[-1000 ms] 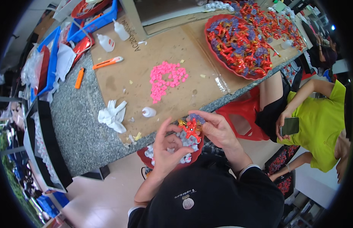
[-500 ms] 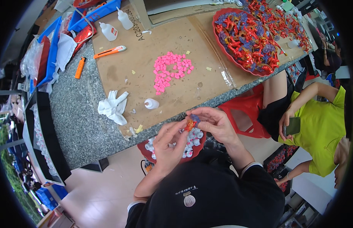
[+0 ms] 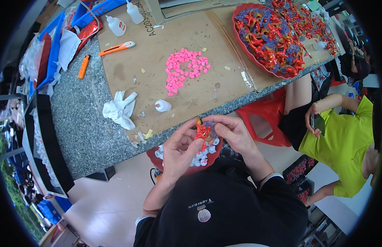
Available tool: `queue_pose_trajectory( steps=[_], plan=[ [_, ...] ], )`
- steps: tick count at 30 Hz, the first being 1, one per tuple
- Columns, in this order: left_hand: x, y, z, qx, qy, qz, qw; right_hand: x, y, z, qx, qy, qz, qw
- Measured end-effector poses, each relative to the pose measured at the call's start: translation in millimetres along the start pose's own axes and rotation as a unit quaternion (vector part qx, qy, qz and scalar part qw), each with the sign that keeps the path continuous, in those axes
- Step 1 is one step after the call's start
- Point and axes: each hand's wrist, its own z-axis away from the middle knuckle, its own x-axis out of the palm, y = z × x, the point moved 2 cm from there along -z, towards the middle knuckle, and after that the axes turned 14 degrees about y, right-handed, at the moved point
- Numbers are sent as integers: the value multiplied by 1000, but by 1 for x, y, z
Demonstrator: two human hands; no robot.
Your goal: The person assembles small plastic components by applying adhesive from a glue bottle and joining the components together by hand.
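Above a red bowl [image 3: 216, 158] of small white pieces at the table's front edge, my two hands meet around a small figurine [image 3: 202, 132], red with a gold tip and a clear purple part. My left hand [image 3: 176, 154] pinches the red body between thumb and fingers. On the other side, my right hand [image 3: 236, 135] grips it by the purple part [image 3: 211, 131]. Beyond them on the cardboard lie many small pink pieces [image 3: 187, 68]. A white squeeze bottle [image 3: 162, 106] lies nearer to me, with a crumpled white glove [image 3: 120, 109] to its left.
A large red tray [image 3: 240, 52] heaped with similar figurines stands at the right. An orange cutter [image 3: 117, 48], an orange lighter [image 3: 84, 66] and white bottles [image 3: 116, 26] are at the far left, near blue bins [image 3: 54, 51]. A person in a yellow-green shirt [image 3: 343, 144] sits at the right by a red stool [image 3: 265, 119].
The figurine has been turned in my fingers, and more of its red body and gold tip now shows. My view has shifted slightly. The person at the right has lowered their phone hand.
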Motion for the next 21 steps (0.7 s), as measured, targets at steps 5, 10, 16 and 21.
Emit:
queue_pose_trajectory(
  steps=[5,10,16,21],
  plan=[
    [2,2,-2,-22,-19,36,999,3,1,2,17,1,-3,1000],
    [3,1,-2,-21,-23,68,997,4,4,1,18,-9,-15,1000],
    [0,-5,-4,-9,-5,43,999,1,10,-1,65,-47,-67,995],
    [1,-3,-3,-22,17,50,998,4,6,1,-16,-8,-22,1000]
  ],
)
